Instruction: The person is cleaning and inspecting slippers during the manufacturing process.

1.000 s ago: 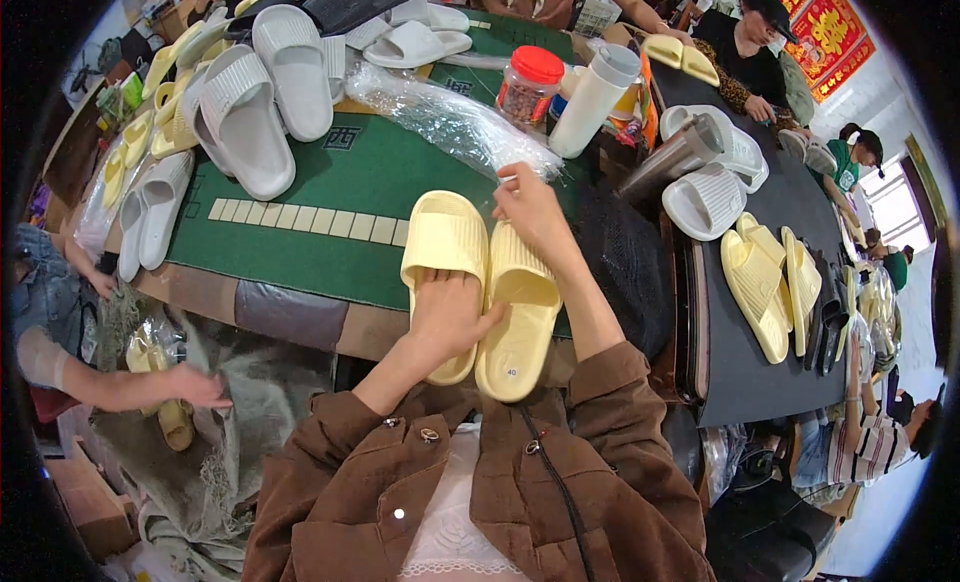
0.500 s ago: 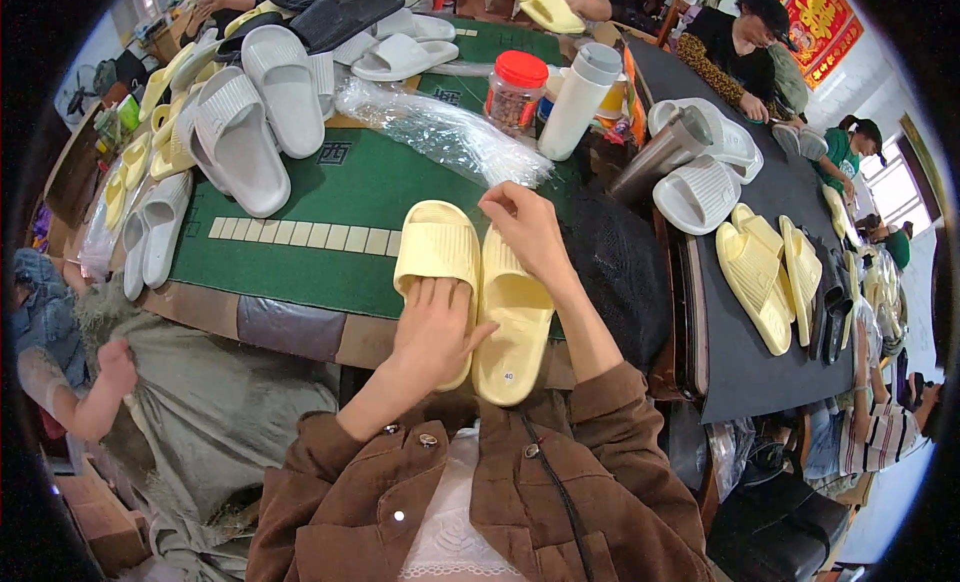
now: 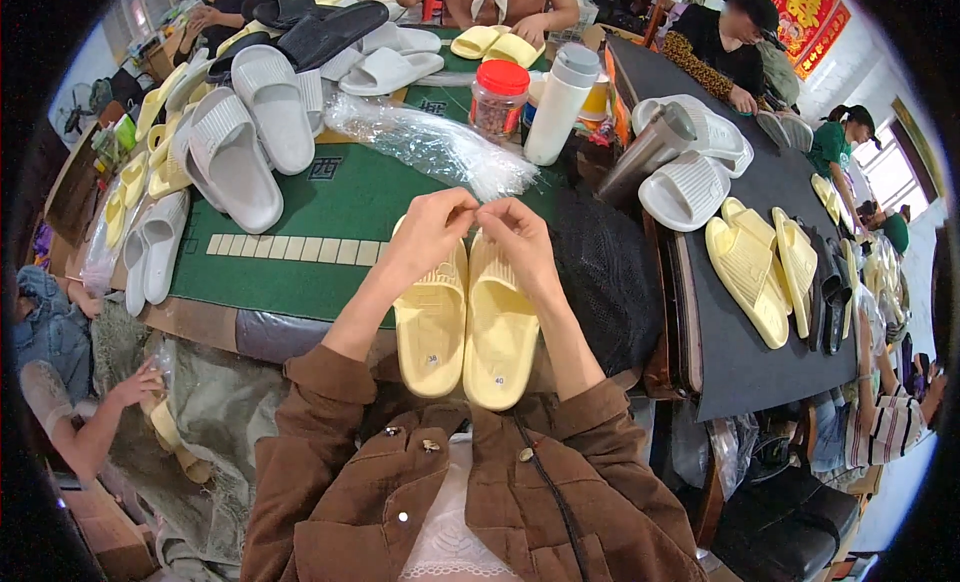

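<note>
The head view shows a pair of pale yellow slippers side by side at the near edge of the green-topped table (image 3: 250, 287), the left slipper (image 3: 431, 337) and the right slipper (image 3: 500, 342) touching along their inner edges, heels toward the brown jacket (image 3: 350, 482), a small round sticker on each insole. Above their straps, the left hand (image 3: 425, 237) and the right hand (image 3: 520, 250) come together, the fingers drawn in narrow and the fingertips of both hands nearly meeting; I cannot tell whether anything thin is pinched between them. Just beyond lies a bundle of clear plastic (image 3: 435, 147), with a red-lidded jar (image 3: 498, 100) and a white bottle (image 3: 560, 107) standing past it. Grey slippers (image 3: 235, 162) are heaped on the left of the table, black slippers (image 3: 335, 37) behind them. On the dark side table (image 3: 720, 377) to the right rest white slippers (image 3: 685, 192) and more yellow slippers (image 3: 748, 272). Across the table, a co-worker's hand (image 3: 532, 28) is at another yellow pair (image 3: 497, 45); at lower left, another person's hand (image 3: 138, 382) is raised beside grey-green cloth (image 3: 225, 412).
</note>
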### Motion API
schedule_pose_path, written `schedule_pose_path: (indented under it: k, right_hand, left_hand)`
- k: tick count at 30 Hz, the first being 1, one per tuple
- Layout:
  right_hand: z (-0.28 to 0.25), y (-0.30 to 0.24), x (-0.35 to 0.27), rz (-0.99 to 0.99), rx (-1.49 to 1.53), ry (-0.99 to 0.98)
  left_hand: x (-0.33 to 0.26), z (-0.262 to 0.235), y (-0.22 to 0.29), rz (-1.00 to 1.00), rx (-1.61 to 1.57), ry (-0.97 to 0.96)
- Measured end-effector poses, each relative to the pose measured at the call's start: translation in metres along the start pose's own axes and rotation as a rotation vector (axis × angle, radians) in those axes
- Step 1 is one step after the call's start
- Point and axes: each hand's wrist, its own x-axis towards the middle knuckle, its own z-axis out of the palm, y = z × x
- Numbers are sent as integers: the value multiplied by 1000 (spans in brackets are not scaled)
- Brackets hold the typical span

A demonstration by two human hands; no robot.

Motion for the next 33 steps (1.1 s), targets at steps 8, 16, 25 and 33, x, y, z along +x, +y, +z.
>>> schedule_pose_path:
  k: [8,16,25,33]
  right_hand:
    - [-6,5,2,-6,79,56]
    - [-2,8,0,-104,155,89]
    - [0,10,-3,-42,-148,78]
    - [3,7,-5,-208,-386,59]
  left_hand:
    - [-14,27,-6,51,-59,104]
    - [-19,35,-12,41,-86,259]
    - [-24,35,-11,-49,-115,285]
    - [-24,39,-3,81,146,334]
